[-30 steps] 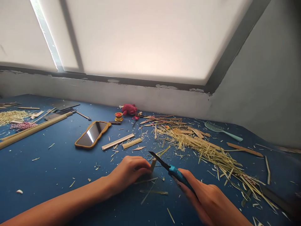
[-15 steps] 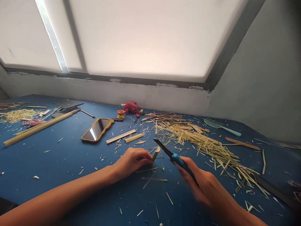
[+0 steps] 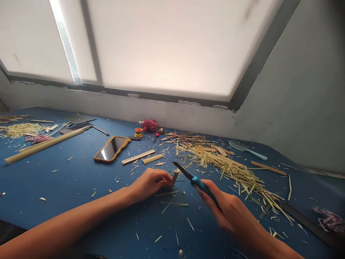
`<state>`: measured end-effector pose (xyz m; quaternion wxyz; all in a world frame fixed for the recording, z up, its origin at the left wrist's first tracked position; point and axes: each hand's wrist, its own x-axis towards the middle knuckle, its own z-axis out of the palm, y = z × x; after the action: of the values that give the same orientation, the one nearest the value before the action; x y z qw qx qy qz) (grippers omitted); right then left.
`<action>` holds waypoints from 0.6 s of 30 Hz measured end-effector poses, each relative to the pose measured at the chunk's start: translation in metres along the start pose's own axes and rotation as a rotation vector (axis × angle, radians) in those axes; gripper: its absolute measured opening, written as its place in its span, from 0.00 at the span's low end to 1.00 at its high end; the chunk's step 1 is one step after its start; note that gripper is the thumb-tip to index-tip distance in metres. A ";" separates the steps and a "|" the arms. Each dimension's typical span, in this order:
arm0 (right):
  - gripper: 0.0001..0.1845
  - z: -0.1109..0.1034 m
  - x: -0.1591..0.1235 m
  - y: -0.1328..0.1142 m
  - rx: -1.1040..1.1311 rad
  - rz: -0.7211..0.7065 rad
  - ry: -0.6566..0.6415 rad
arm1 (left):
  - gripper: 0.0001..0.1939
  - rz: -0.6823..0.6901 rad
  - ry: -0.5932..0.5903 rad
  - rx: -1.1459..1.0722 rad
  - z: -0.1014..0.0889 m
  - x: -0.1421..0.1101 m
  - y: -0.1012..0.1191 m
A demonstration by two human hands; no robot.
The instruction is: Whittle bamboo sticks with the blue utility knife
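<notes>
My left hand is closed on a short piece of bamboo, which stands upright on the blue table. My right hand grips the blue handle of a utility knife. Its dark blade points up and left, close to the top of the bamboo piece; whether the edge touches it I cannot tell. A thin shaving sticks out at the bamboo's top, beside the blade. Thin green slivers lie on the table just below the bamboo.
A heap of bamboo strips spreads to the right, with a mint hairbrush behind. A phone lies left of centre, near two flat bamboo pieces. A long bamboo pole rests farther left. Behind sits a red plush toy.
The knife and my right hand have moved slightly left, and a thin shaving now shows by the bamboo's top. My left hand keeps its hold. The view has shifted a little.
</notes>
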<state>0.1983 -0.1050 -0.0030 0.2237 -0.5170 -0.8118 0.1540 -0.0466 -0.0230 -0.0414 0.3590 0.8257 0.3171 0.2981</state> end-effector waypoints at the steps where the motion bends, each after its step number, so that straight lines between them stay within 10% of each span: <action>1: 0.15 0.000 0.000 0.001 -0.004 0.001 0.003 | 0.11 0.005 0.001 0.005 0.000 0.000 0.000; 15: 0.11 -0.004 0.001 0.021 -0.149 -0.103 -0.079 | 0.12 0.073 -0.016 0.056 -0.007 0.001 -0.002; 18: 0.10 -0.011 0.003 0.023 -0.144 -0.118 -0.094 | 0.15 0.104 0.128 0.128 -0.019 0.002 0.008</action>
<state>0.2211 -0.0927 -0.0041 0.1562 -0.4753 -0.8594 0.1059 -0.0568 -0.0179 -0.0236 0.2686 0.8414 0.3146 0.3477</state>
